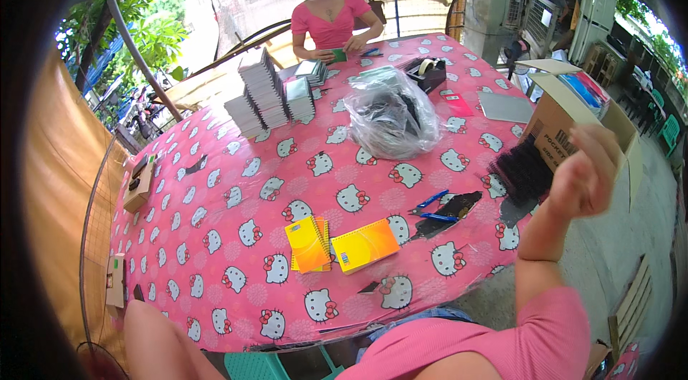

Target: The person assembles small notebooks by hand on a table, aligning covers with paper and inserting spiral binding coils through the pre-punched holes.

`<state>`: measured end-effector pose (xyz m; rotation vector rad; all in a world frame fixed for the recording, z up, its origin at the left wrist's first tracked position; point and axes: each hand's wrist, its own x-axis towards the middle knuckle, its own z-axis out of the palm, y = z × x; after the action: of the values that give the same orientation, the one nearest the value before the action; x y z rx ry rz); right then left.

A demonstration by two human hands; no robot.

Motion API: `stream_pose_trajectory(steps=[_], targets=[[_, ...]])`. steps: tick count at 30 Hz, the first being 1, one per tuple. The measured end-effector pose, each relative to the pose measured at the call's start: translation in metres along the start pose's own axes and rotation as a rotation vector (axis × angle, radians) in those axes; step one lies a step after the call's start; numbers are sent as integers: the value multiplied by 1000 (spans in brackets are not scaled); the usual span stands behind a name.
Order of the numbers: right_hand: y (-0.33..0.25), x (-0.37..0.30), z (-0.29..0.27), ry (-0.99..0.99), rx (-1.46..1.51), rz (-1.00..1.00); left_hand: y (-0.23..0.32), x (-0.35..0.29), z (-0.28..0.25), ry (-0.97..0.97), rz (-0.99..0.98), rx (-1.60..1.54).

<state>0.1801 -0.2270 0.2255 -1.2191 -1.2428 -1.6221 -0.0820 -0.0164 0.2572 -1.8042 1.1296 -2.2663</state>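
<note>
My right hand [586, 173] is raised beyond the table's right edge, in front of an opened cardboard box [548, 118]. Its fingers look bent but are smeared by motion, so I cannot tell whether they hold anything. Close by, a bundle of black spiral binding coils [517, 168] lies against the box. My left hand is out of view; only a bare rounded limb [161, 340] shows at the lower left. In front of me lie a yellow-orange spiral notebook [365, 245] and a small overlapping stack of similar notebooks [308, 244]. Blue-handled pliers [433, 209] rest on black scraps to their right.
Across the pink patterned table [236, 236], a person in pink [333, 21] handles a small green item [337, 55]. Tall notebook stacks [264, 93] stand near them. A clear plastic bag [394, 122], a black tape dispenser [428, 75] and a grey flat sheet [505, 106] lie towards the back.
</note>
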Motion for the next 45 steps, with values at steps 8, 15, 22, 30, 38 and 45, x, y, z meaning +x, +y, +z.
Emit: stream_pose_trajectory(steps=[8, 15, 22, 30, 38, 45], targets=[[42, -78, 13, -703, -94, 673, 4, 1, 6, -5, -9, -25], [92, -216, 6, -1267, -234, 898, 7, -2, 15, 1, 5, -47], [91, -327, -4, -1321, -408, 974, 15, -49, 0, 235, 228, 384], [79, -315, 26, -1278, -171, 859, 40, -241, 43, -1270, -1356, 155], [102, -329, 15, -960, -35, 1591, 42, -303, 53, -1251, -1998, -70], [111, -337, -4, -1159, -151, 1252, 54, -258, 45, -861, -1747, 37]])
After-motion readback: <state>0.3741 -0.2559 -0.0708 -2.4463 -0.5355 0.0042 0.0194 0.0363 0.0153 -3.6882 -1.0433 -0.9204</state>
